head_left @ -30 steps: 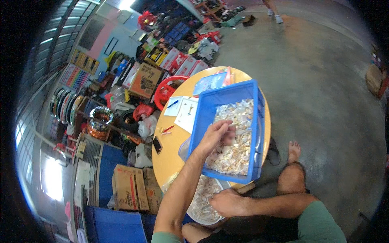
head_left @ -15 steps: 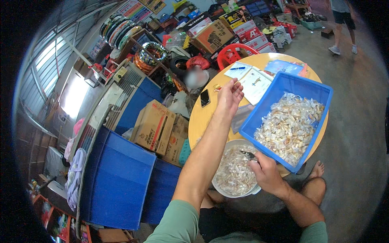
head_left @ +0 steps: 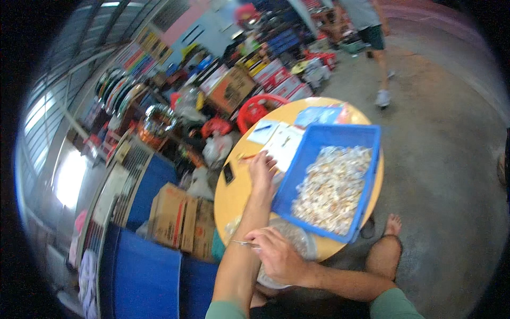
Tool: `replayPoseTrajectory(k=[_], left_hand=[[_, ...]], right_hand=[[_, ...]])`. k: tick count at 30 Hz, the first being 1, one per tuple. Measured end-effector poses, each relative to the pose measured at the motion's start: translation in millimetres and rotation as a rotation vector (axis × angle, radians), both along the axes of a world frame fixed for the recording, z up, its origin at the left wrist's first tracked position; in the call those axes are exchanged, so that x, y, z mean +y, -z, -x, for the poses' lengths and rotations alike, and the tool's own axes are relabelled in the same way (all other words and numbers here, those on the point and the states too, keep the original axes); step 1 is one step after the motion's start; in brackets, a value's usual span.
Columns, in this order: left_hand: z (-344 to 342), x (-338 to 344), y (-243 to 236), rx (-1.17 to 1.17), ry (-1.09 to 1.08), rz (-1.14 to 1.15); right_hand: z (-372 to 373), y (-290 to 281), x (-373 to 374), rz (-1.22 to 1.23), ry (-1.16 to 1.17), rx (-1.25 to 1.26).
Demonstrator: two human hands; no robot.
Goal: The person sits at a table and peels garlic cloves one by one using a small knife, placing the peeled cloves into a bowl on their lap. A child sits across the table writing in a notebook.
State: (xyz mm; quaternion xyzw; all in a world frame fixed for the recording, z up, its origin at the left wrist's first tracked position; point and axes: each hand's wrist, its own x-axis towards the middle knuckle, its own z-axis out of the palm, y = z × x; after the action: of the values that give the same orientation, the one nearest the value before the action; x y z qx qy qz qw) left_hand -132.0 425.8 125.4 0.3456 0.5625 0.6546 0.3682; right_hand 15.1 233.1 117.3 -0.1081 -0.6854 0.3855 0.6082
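Note:
My left hand (head_left: 263, 171) hovers over the round table beside an open booklet (head_left: 282, 149), its fingers loosely stretched and nothing seen in them. My right hand (head_left: 279, 256) is closed on a thin metal tool (head_left: 243, 243), whose tip crosses over my left forearm. I cannot tell the tool's exact kind. Below that hand, and partly hidden by it, is a whitish bowl (head_left: 312, 248) full of small pieces that look wrapped in clear plastic. To its right, a blue plastic crate (head_left: 365, 139) tilts over the table, heaped with similar pale pieces (head_left: 332, 189).
The yellow round table (head_left: 226, 199) carries a phone (head_left: 228, 173), a notepad with a pen (head_left: 263, 129) and a blue packet (head_left: 319, 115). Cardboard boxes (head_left: 170, 218) and blue panels (head_left: 143, 276) stand at the left. A red chair (head_left: 247, 114) is behind. A person (head_left: 374, 42) walks at the far right.
My right hand has lifted the tool from the bowl across to my left forearm. The view has swung, so the table sits lower and further left. The person behind has taken a step.

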Motion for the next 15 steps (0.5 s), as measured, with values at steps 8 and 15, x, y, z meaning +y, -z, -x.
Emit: replayPoseTrajectory(k=[8,15], left_hand=[[-1.4,24.2,1.4,0.294,-0.079,0.003],[-14.6,27.3,1.7,0.337,-0.071,-0.013]], right_hand=[[-12.9,-8.4,-34.3,0.017,-0.160,-0.004],[-8.3,-6.4,9.7,0.039,0.087,0.138]])
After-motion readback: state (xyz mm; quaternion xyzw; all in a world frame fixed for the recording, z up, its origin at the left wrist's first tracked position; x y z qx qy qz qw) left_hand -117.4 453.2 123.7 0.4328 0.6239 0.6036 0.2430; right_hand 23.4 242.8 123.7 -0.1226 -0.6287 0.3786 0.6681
